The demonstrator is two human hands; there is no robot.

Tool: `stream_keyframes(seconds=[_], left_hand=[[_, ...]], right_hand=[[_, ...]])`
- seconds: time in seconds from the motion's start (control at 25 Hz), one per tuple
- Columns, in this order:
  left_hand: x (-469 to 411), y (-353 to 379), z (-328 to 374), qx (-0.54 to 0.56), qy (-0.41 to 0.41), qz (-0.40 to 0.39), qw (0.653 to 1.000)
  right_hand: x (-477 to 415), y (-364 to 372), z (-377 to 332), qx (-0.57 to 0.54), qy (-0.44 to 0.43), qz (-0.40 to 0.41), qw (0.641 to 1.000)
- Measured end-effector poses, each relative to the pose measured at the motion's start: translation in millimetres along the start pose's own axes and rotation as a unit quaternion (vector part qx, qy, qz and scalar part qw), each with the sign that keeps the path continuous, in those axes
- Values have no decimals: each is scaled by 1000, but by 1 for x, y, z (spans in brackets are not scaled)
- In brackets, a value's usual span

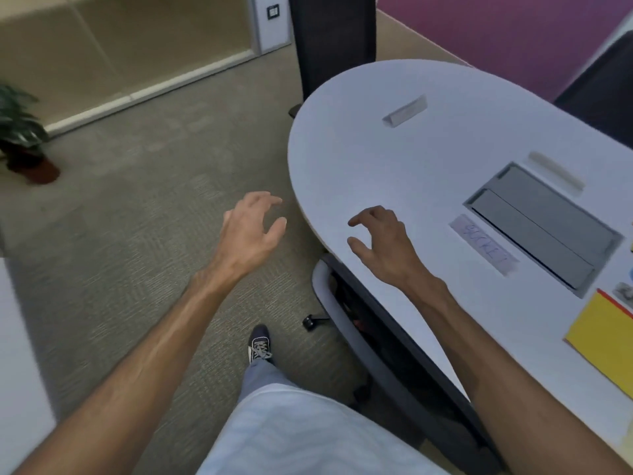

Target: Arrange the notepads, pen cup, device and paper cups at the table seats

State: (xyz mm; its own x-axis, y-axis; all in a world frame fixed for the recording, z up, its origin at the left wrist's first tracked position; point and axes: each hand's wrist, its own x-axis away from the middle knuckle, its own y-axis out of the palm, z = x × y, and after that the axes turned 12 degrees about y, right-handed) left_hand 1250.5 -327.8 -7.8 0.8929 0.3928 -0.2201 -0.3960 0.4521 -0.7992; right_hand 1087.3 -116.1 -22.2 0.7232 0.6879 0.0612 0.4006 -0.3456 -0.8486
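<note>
A yellow notepad with a red edge (597, 335) lies on the white oval table (359, 159) at the right border of the view. My left hand (250, 231) hovers over the carpet just left of the table's rounded end, fingers spread and empty. Over the table's near edge, my right hand (380, 241) is held with fingers curled apart and nothing in it. Small items (625, 293) are cut off at the right edge; I cannot tell what they are.
A folded name card (406, 111) stands near the far end, another paper tent (555, 171) and a lettered label (484, 243) flank a grey cable hatch (544, 224). Black chairs (334, 42) stand around, one tucked under (394, 341). A potted plant (20, 135) sits far left.
</note>
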Motion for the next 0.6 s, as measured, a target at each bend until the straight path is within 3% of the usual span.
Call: stream_keyframes(seconds=[0.24,0.6], left_hand=[[-39,-69,-131,5,-30,10,999],[-87,-146,-238,-25,-45,52,997]], right_hand=[[-113,65,-110,3,-19,-50,999],[-234,104,-219,39,-84,-87,992]])
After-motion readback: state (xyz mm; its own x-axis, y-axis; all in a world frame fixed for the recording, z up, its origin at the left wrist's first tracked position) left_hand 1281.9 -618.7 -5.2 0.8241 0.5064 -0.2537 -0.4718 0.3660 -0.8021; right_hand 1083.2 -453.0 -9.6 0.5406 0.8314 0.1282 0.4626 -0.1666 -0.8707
